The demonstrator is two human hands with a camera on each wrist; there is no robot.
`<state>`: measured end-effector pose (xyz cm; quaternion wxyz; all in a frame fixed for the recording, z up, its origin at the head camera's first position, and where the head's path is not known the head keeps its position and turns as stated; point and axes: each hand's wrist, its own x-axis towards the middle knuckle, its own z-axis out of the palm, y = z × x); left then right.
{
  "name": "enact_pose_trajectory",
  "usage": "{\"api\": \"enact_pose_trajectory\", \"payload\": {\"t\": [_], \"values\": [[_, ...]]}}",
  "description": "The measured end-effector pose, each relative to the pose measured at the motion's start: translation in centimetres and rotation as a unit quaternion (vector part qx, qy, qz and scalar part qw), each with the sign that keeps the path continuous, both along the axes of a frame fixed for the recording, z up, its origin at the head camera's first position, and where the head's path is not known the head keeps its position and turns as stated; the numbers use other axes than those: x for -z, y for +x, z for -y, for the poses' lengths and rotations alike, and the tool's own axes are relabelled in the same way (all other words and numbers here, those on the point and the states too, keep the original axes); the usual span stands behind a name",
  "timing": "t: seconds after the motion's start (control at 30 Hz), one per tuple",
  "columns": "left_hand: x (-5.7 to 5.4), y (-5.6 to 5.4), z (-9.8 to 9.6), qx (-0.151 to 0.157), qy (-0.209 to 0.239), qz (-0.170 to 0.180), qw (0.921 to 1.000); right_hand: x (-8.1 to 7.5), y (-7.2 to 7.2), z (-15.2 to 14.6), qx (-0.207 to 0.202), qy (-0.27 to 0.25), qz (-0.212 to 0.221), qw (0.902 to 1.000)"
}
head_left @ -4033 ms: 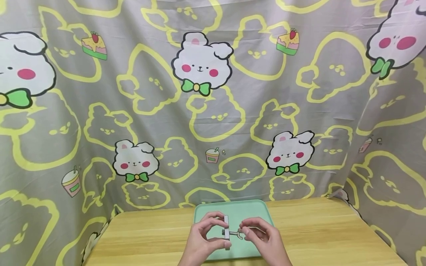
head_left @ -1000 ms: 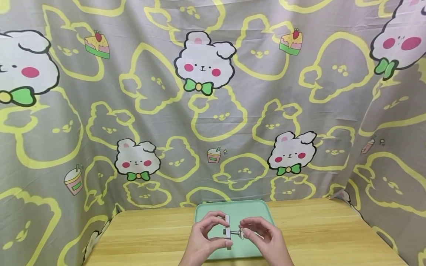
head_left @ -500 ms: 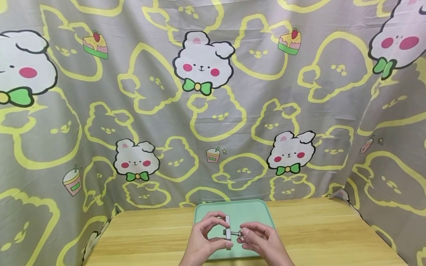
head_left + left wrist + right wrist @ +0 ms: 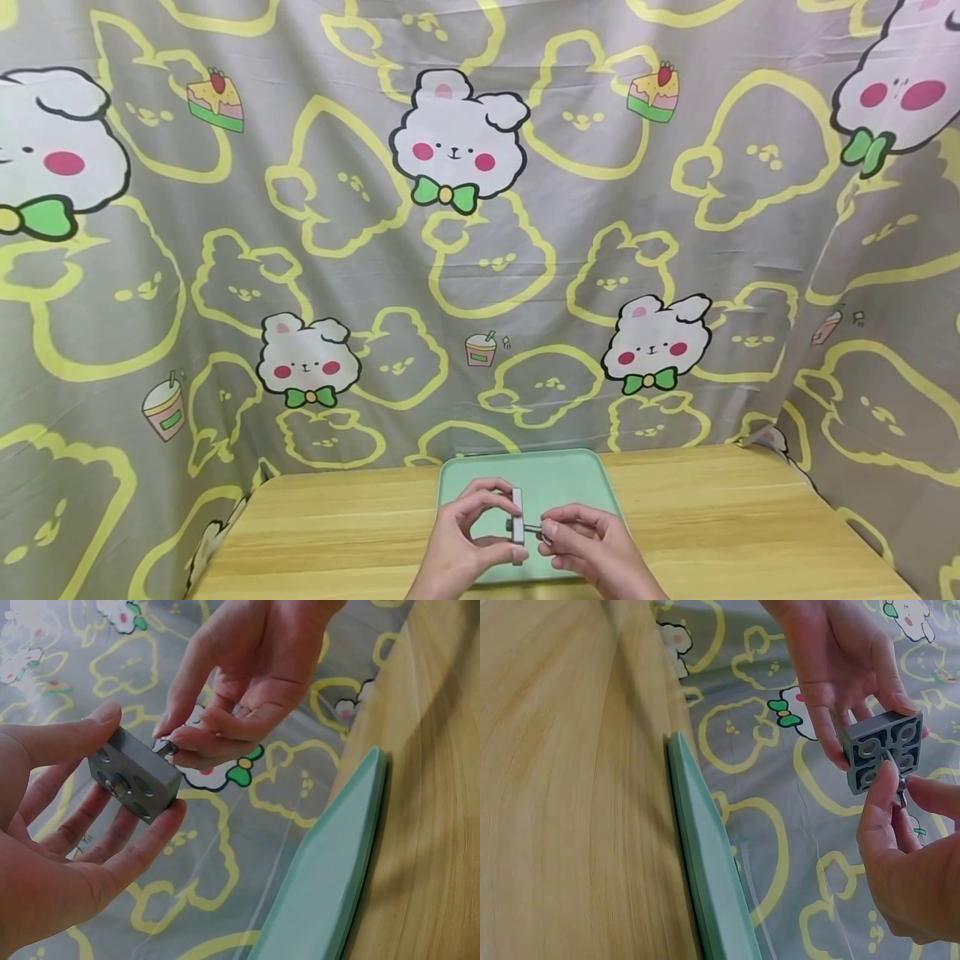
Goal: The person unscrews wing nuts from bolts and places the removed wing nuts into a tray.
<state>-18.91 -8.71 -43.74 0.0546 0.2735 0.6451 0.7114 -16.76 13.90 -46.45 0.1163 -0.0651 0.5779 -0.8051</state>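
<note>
In the head view my left hand [image 4: 467, 537] grips a grey square metal block [image 4: 517, 521] by its edges, thumb below and fingers above. The left wrist view shows round holes near the corners of the block [image 4: 124, 769] and a bolt head in its middle. From the other face, which is ribbed in the right wrist view, the bolt's shank [image 4: 532, 528] points toward my right hand [image 4: 592, 546]. My right thumb and fingers pinch a small shiny piece like a wing nut [image 4: 164, 747] on the shank; they partly hide it. Both hands are above the tray.
A mint green tray [image 4: 480, 475] lies on the wood-grain table [image 4: 345, 533] under the hands. Patterned grey cloth [image 4: 480, 250] hangs behind the table and along both sides.
My right fingers have closed in round the wing nut, which showed more openly a second ago; the hand has turned a little. My left hand keeps its grip on the block, nearly still.
</note>
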Motion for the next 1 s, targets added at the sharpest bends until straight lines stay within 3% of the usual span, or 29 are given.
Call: {"api": "enact_pose_trajectory", "payload": {"t": [0.2,0.33,0.53,0.73,0.8,0.87,0.93,1.0], "values": [[0.1,-0.1,0.1,0.000,-0.003,0.000,1.0000,-0.1,-0.1,0.2,0.014,0.029,-0.009,0.9995],[0.2,-0.1,0.1,0.001,0.001,0.002,1.0000,-0.1,-0.1,0.5,0.041,0.068,-0.040,0.9961],[0.3,-0.2,0.1,0.002,0.007,0.003,1.0000,-0.1,0.2,1.0,0.081,0.118,-0.131,0.9810],[0.1,-0.3,0.2,0.004,0.011,-0.002,0.9999,-0.3,0.8,1.7,0.110,0.137,-0.196,0.9648],[0.1,-0.3,0.2,0.002,0.010,-0.003,0.9999,-0.1,0.9,1.8,0.120,0.147,-0.233,0.9537],[0.0,-0.3,0.3,-0.002,0.009,-0.002,1.0000,0.1,0.8,1.9,0.130,0.160,-0.293,0.9338],[0.0,-0.2,0.3,-0.004,0.009,0.000,0.9999,0.5,0.7,2.0,0.137,0.169,-0.360,0.9073],[-0.1,-0.2,0.4,-0.006,0.011,0.002,0.9999,1.0,0.4,2.0,0.151,0.186,-0.430,0.8701]]}}
